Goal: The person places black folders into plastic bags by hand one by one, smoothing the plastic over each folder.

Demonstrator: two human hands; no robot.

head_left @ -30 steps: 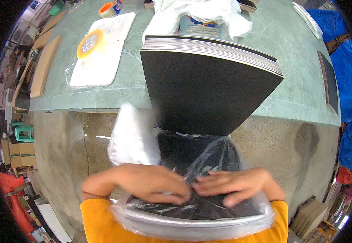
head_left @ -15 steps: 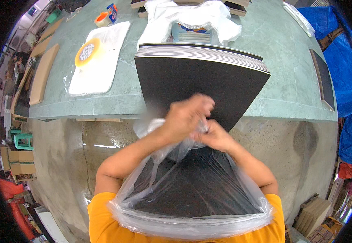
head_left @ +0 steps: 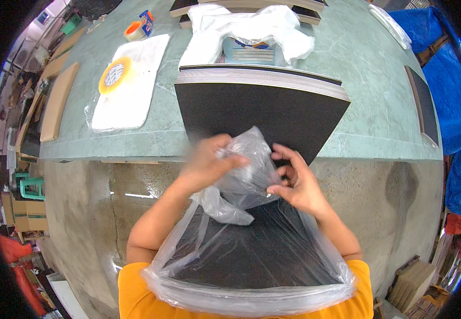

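Observation:
My left hand [head_left: 208,164], slightly blurred, has its thumb over a crumpled clear plastic bag [head_left: 252,165] and grips its left side. My right hand [head_left: 299,183] is at the bag's right edge, index finger raised and thumb at the lower corner; the other fingers curl behind, partly hidden. Behind both hands, a thick stack of black boards [head_left: 257,106] with pale edges leans up at the table's near edge; its lower part is hidden. Clear plastic film [head_left: 262,290] with a bunched rim covers a black surface in front of my body.
On the green table [head_left: 368,127] lie a tape roll [head_left: 115,76] on a white plastic packet [head_left: 124,111], a tape dispenser [head_left: 137,29] and a white plastic bag [head_left: 204,40]. A dark board [head_left: 421,103] lies at right, a brown board [head_left: 59,101] at left. Blue tarp [head_left: 453,80] hangs at right.
My hands, close together before, have moved apart. The crumpled plastic between them has spread out and risen in front of the boards. My left hand has shifted left.

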